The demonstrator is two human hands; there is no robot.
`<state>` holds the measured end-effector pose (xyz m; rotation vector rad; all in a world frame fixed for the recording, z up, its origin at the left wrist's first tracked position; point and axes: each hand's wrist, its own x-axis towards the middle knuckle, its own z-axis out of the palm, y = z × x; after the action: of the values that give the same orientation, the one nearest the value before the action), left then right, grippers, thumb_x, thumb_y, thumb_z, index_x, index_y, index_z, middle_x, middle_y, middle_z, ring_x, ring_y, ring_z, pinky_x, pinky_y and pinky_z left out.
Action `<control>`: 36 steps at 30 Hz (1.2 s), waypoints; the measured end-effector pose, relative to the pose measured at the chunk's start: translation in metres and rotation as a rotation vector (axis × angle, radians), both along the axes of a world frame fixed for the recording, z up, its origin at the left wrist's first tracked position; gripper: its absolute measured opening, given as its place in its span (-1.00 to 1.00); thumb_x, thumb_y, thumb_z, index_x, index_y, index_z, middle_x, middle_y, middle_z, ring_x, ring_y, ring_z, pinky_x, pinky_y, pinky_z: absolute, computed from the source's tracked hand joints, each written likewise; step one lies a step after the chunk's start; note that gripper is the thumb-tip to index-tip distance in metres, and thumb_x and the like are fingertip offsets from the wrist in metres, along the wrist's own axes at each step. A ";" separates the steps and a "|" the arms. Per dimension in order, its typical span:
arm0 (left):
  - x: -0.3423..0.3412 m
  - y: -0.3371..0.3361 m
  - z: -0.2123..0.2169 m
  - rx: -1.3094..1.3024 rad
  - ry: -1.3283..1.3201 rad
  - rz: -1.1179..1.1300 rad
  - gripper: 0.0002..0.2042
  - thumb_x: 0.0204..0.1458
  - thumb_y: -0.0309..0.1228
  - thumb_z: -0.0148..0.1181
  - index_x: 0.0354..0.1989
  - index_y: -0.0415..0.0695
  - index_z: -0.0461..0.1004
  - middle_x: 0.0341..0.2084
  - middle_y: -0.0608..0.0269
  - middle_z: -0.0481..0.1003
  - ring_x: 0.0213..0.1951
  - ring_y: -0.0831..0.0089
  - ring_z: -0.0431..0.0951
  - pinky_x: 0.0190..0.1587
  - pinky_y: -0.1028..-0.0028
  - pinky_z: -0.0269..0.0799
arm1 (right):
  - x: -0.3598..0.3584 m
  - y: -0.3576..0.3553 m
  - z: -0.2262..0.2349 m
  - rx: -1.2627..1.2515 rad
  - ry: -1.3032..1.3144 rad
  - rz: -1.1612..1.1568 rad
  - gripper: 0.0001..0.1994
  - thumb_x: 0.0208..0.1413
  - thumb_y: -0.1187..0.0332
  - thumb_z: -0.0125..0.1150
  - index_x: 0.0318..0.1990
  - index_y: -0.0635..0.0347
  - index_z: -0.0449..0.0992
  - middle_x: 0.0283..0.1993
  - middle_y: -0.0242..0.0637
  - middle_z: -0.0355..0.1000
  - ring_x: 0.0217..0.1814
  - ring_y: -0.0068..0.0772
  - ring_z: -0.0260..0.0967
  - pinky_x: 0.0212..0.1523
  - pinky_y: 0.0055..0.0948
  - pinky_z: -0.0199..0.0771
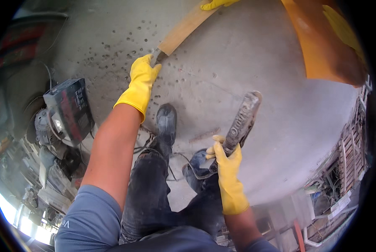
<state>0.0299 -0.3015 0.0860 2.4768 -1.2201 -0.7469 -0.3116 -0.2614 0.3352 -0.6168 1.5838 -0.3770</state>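
Observation:
My left hand [139,84], in a yellow rubber glove, reaches forward with its fingers closed at the dark near end of a long flat wooden strip [186,31]. At the strip's far end is another person's yellow-gloved hand [219,3]. My right hand [229,172], gloved the same way, is wrapped round the narrow rear of a dust-caked, corded power tool [243,119] with raised lettering on its body. The tool points up and away, slightly to the right. Its working end cannot be made out clearly.
The pale concrete floor [276,138] is pitted ahead of my boots [166,122]. Cable loops round my feet. A dark machine box [70,109] and clutter stand at left. An orange apron-like sheet [318,46] hangs upper right beside another yellow glove [341,29]. A rack [349,147] stands right.

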 end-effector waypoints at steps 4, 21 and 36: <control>-0.011 -0.022 -0.014 -0.012 -0.038 -0.023 -0.59 0.08 -0.19 0.53 0.04 -0.15 0.72 -0.10 -0.06 0.69 0.03 -0.06 0.66 0.14 0.10 0.55 | -0.006 -0.021 -0.044 -0.030 -0.020 0.068 -0.70 0.41 0.42 0.33 0.18 0.39 0.51 -0.18 -0.20 0.60 -0.21 -0.41 0.63 -0.16 -0.38 0.73; -0.021 -0.010 -0.054 -0.195 -0.172 -0.021 -0.76 0.13 -0.30 0.46 -0.18 -0.22 0.68 -0.17 -0.09 0.63 -0.07 -0.18 0.63 0.00 0.01 0.58 | -0.013 -0.054 -0.107 -0.149 -0.118 0.233 -0.66 0.40 0.38 0.35 0.18 0.43 0.52 -0.20 -0.12 0.65 -0.21 -0.34 0.65 -0.13 -0.31 0.74; -0.026 -0.004 -0.055 -0.233 -0.149 0.018 -0.78 0.13 -0.30 0.44 -0.19 -0.19 0.67 -0.17 0.00 0.63 -0.05 -0.12 0.63 -0.01 0.04 0.59 | -0.019 -0.061 -0.103 -0.190 -0.107 0.257 -0.66 0.41 0.37 0.33 0.19 0.41 0.52 -0.19 -0.14 0.63 -0.22 -0.35 0.64 -0.12 -0.33 0.74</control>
<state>0.0043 -0.3051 0.0313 2.3804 -1.2549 -0.3959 -0.3306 -0.3220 0.2322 -0.9208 1.3559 -0.3632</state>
